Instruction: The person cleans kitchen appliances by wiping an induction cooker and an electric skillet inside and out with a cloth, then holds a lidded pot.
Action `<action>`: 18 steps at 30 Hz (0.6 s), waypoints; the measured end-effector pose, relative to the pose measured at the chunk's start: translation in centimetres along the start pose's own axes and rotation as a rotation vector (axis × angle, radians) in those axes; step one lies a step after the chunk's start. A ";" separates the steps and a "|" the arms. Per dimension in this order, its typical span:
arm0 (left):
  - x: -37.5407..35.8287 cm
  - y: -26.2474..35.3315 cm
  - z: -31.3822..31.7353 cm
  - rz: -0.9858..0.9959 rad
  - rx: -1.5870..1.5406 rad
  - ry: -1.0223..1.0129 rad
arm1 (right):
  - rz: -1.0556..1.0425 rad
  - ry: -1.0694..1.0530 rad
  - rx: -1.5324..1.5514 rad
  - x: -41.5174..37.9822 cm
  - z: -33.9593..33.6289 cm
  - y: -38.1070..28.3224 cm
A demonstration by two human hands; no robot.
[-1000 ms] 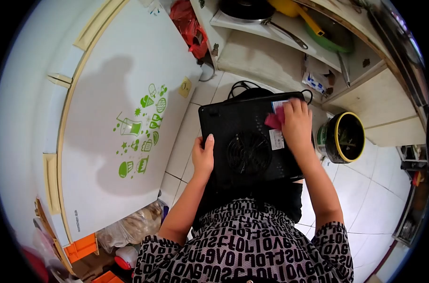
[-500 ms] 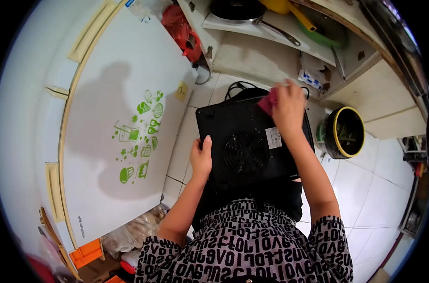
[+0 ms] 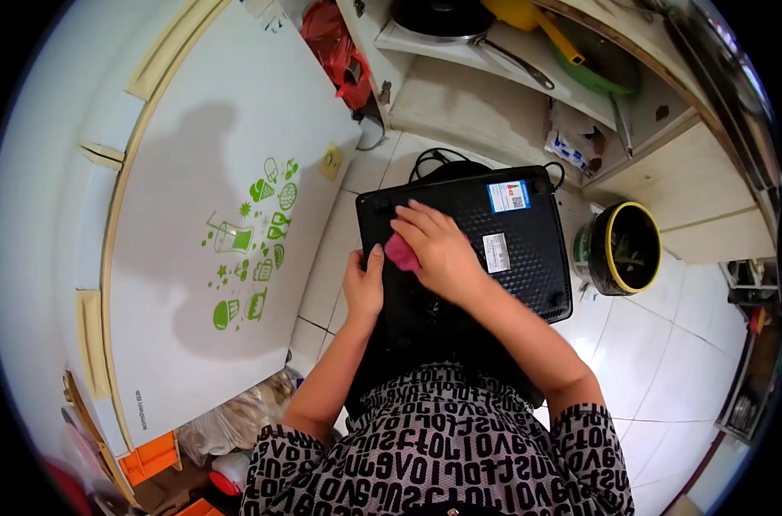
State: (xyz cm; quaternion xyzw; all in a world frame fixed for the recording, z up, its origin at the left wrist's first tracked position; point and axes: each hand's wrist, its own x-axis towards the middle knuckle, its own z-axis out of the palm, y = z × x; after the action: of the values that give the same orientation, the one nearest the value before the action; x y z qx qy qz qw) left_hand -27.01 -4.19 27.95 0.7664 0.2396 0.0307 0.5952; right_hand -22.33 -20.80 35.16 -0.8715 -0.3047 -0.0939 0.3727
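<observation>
A black induction cooker [image 3: 533, 279] rests underside up against my lap, showing a vented base, a blue-and-white label [image 3: 509, 196] and a smaller white label [image 3: 496, 252]. My left hand [image 3: 363, 285] grips its left edge, thumb on top and the other fingers out of sight below. In my right hand [image 3: 445, 258] is a pink cloth [image 3: 400, 254], pressed to the left part of the base close to my left thumb. The right forearm and hand hide much of the round fan grille. A black cord [image 3: 438, 155] loops behind the far edge.
To the left stands a white freezer [image 3: 176, 284] with green pictures. An open cabinet [image 3: 460, 99] ahead holds a frying pan [image 3: 442, 17] and a green pan [image 3: 593, 64]. A black yellow-rimmed bucket [image 3: 614, 249] is on the tiled floor at right.
My right hand has swept the pink cloth from the far right of the cooker's base to its left side, uncovering the blue-and-white label. My left hand keeps its hold.
</observation>
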 end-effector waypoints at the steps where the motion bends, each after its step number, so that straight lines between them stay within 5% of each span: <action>1: -0.2 0.4 0.2 -0.012 0.008 0.019 | -0.046 -0.029 -0.090 1.0 -0.3 0.8; 4: -0.6 1.4 0.1 -0.014 0.034 0.027 | -0.063 0.061 -0.344 2.8 -2.2 4.5; 7: -0.4 0.5 0.0 0.017 -0.005 0.025 | 0.343 0.206 -0.640 1.0 -5.2 7.9; 10: -0.6 0.8 -0.3 0.021 -0.030 0.036 | 0.379 0.267 -0.590 -2.1 -6.8 5.9; 12: -0.9 1.2 -0.1 0.005 -0.007 0.026 | 0.414 0.100 -0.470 -3.5 -5.4 1.8; 14: -0.8 1.4 0.2 0.008 -0.005 0.045 | 0.230 0.066 -0.131 -4.4 -2.4 -1.2; 18: 0.2 -0.1 -0.1 0.017 0.026 -0.021 | -0.050 -0.016 -0.159 -0.6 -0.1 -1.4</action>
State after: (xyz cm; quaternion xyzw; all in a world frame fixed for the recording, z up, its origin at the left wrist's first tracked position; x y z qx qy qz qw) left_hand -26.96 -3.97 27.82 0.7763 0.2269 0.0245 0.5876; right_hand -23.67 -20.41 35.88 -0.8912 -0.3207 -0.1201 0.2973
